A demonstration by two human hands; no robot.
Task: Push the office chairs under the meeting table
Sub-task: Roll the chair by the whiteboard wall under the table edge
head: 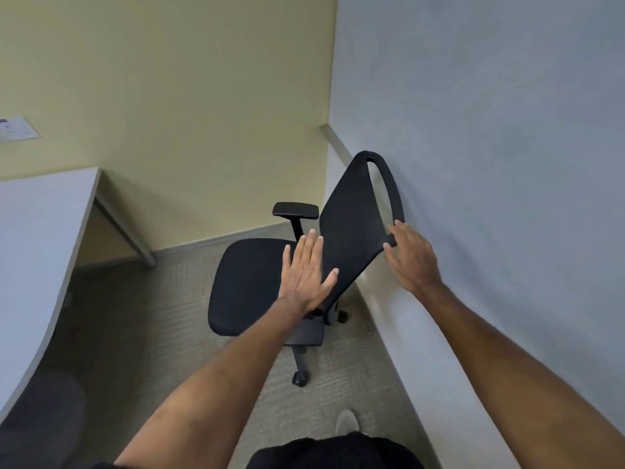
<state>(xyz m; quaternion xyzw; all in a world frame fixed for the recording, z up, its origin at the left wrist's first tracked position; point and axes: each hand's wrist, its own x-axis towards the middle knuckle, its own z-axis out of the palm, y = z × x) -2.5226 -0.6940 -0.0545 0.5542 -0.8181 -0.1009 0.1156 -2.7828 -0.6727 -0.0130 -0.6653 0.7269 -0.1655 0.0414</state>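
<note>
The meeting table (37, 231) occupies the left of the view, its pale curved edge running from the far wall toward the wearer, with one leg (135, 238) standing near the corner. The office chair (257, 282) stands in the room's corner, well apart from the table edge, with open carpet (142, 316) between them. The chair's backrest (355, 218) lies against or just beside the right-hand wall (473, 164), and the seat faces left toward the table; the push direction therefore runs from backrest to seat, leftward across the view. One armrest (296, 209) shows on the far side, and a caster (300, 379) projects toward the wearer. The left hand (306, 275) is flat and spread wide at the near edge of the backrest, holding nothing; contact cannot be confirmed. The right hand (411, 257) is loosely curled, its fingers (399, 228) at the backrest's outer frame beside the wall, not visibly closed on it. Judgement: both hands sit at the backrest, the right on the wall side, behind the chair along the line of the push.
</note>
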